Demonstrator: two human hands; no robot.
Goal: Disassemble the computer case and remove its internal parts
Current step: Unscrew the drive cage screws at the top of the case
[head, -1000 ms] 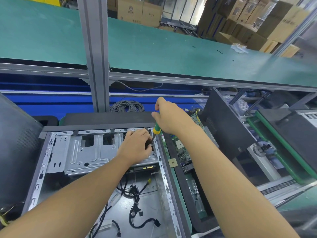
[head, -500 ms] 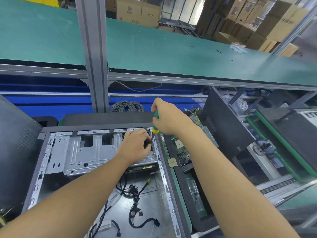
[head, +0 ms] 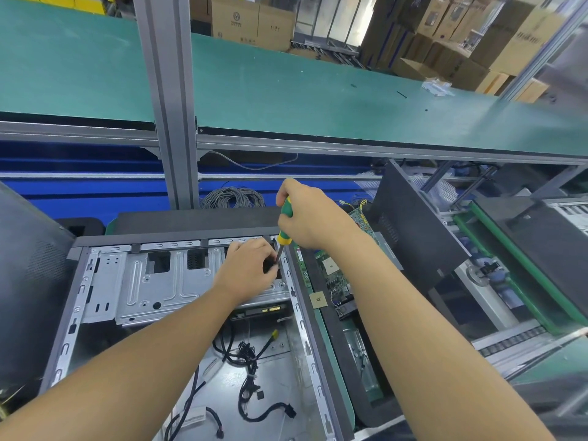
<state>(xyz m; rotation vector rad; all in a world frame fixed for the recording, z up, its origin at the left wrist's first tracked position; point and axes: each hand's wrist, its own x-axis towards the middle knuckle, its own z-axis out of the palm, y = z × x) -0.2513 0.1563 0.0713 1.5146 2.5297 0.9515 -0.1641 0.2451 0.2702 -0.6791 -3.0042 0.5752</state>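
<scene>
As your right hand (head: pixel 315 214) still grips the screwdriver (head: pixel 282 238) at the right edge of the drive cage (head: pixel 165 281) in the computer case (head: pixel 280 370) (nothing has shifted), your left hand (head: pixel 248 272) stays curled beside the tip; whether it holds anything is unclear.

The screwdriver (head: pixel 282 238) tip disappears behind the left hand's (head: pixel 246 272) curled fingers; what it meets cannot be seen. The computer case (head: pixel 76 310) runs off the bottom edge.
</scene>
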